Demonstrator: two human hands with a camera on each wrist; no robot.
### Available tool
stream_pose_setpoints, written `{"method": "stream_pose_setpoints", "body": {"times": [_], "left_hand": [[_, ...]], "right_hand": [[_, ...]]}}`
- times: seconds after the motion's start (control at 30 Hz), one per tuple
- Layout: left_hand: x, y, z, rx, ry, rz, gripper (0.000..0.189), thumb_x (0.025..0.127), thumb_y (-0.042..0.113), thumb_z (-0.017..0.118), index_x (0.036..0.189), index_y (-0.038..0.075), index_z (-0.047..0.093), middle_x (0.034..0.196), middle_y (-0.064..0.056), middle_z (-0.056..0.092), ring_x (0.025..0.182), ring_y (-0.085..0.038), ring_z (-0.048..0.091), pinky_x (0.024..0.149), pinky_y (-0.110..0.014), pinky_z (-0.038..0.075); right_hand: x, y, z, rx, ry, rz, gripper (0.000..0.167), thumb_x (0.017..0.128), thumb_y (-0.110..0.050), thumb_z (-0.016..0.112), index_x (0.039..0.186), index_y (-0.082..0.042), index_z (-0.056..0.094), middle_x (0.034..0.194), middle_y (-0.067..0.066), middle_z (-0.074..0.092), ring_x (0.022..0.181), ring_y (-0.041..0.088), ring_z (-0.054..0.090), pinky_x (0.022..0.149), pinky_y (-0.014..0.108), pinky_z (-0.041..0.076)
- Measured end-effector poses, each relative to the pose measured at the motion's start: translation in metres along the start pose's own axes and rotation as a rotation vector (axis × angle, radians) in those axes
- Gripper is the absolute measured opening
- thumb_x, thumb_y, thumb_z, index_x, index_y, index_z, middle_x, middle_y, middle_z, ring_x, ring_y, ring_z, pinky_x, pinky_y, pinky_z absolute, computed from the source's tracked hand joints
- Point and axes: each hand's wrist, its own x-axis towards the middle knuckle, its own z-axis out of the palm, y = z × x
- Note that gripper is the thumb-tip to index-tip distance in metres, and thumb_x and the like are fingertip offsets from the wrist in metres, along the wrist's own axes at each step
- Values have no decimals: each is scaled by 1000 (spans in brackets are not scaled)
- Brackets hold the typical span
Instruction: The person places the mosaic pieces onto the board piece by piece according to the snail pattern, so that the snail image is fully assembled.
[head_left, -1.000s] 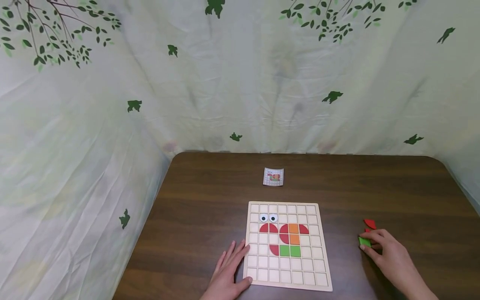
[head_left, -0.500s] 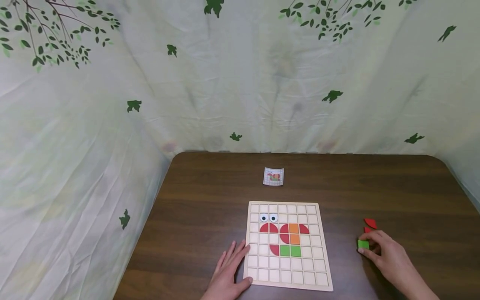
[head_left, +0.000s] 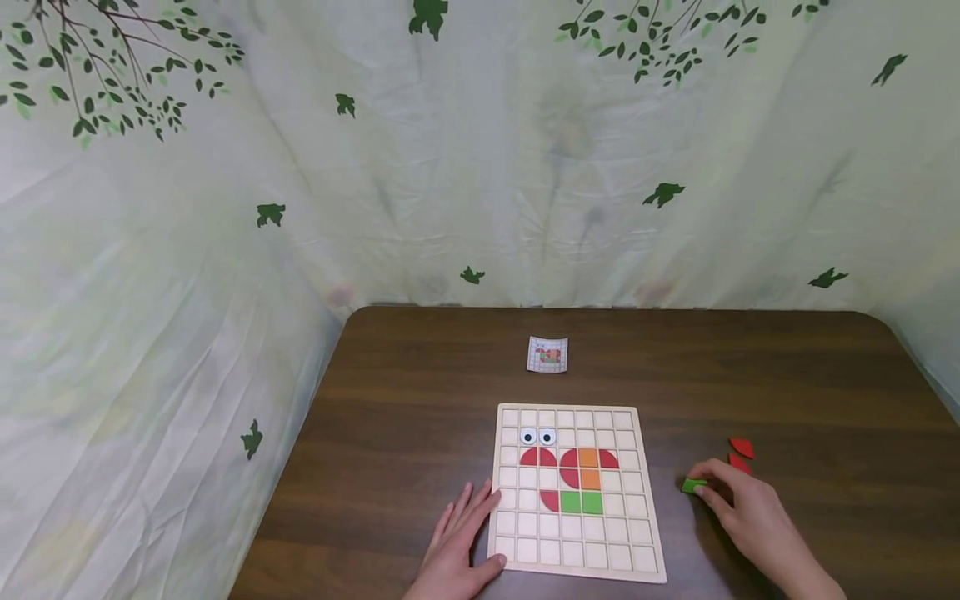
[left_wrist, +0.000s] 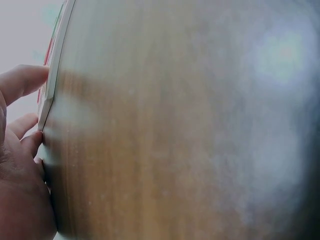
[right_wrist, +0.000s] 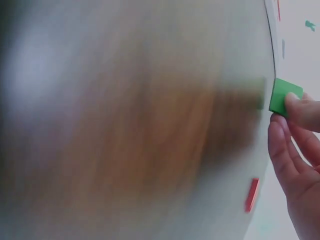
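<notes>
Between thumb and fingers my right hand [head_left: 738, 504] pinches a green square tile [right_wrist: 281, 96], a short way right of the grid board. The pale grid board [head_left: 637, 533] lies flat in front of me. On it sit two googly-eye tiles [head_left: 537, 437], several red quarter-round tiles [head_left: 569, 467], two orange squares [head_left: 588, 468] and two green squares [head_left: 581, 502]. My left hand [head_left: 457, 546] rests at the board's left edge, fingers spread and fairly straight, thumb at the lower left corner. In the left wrist view its fingertips touch the board's rim [left_wrist: 55, 75].
Two red quarter-round tiles [head_left: 740, 450] lie on the brown table [head_left: 420, 375], just beyond my right hand. Behind the board is a small picture card [head_left: 547, 355] with a coloured grid pattern. A pale curtain [head_left: 510, 167] with leaf prints hangs past the table's far edge.
My right hand has picked up the green tile beside the red ones and carried it left toward the board. The second red tile shows more now. My left hand has stayed put.
</notes>
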Motion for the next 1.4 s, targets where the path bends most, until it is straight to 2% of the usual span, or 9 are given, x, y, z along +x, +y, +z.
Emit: {"method": "stream_pose_setpoints", "body": {"times": [0.2, 0.33, 0.63, 0.73, 0.9, 1.07, 1.4], "left_hand": [[0, -1, 1, -5, -12, -25, 77, 82, 29, 73, 152, 26, 39, 160, 7, 27, 149, -28, 11, 108, -44, 0], [0, -2, 2, -3, -11, -28, 77, 83, 29, 73, 152, 26, 39, 160, 7, 27, 149, -29, 11, 108, -45, 0], [1, -2, 0, -16, -30, -45, 78, 83, 30, 73, 152, 28, 38, 160, 8, 26, 149, -29, 10, 109, -50, 2], [1, -1, 0, -21, -38, -52, 78, 83, 31, 73, 152, 28, 38, 160, 8, 25, 149, -29, 9, 110, -53, 2], [1, -1, 0, -17, -37, -47, 78, 83, 31, 73, 152, 28, 38, 160, 8, 26, 149, -29, 10, 110, -52, 2], [1, -1, 1, -11, -28, -45, 78, 83, 31, 73, 152, 28, 38, 160, 7, 26, 149, -29, 10, 110, -50, 2], [3, 0, -1, 0, -31, -41, 78, 83, 32, 74, 152, 28, 38, 161, 7, 26, 149, -29, 10, 110, -51, 2]], "right_hand": [[7, -19, 14, 65, 59, -100, 39, 73, 4, 82, 90, -27, 65, 89, -17, 64, 80, 3, 59, 71, 29, 53], [14, -31, 24, 121, 66, -174, 42, 72, 9, 81, 92, -24, 64, 92, -16, 63, 79, 2, 58, 70, 25, 53], [28, -63, 44, 249, 39, -263, 42, 71, 13, 79, 92, -20, 66, 92, -14, 64, 77, 2, 58, 67, 26, 52], [33, -73, 51, 286, -7, -260, 36, 73, 9, 80, 93, -19, 67, 90, -12, 65, 77, 2, 58, 68, 25, 52], [41, -91, 62, 332, -122, -189, 29, 78, 2, 80, 92, -20, 68, 88, -14, 65, 76, 3, 59, 69, 24, 53], [48, -108, 72, 354, -170, -199, 25, 79, 0, 79, 92, -19, 69, 88, -12, 66, 74, 4, 58, 69, 25, 53], [55, -124, 87, 201, -231, -231, 19, 81, -5, 78, 90, -18, 69, 81, -15, 58, 69, 2, 51, 62, 23, 47]]}}
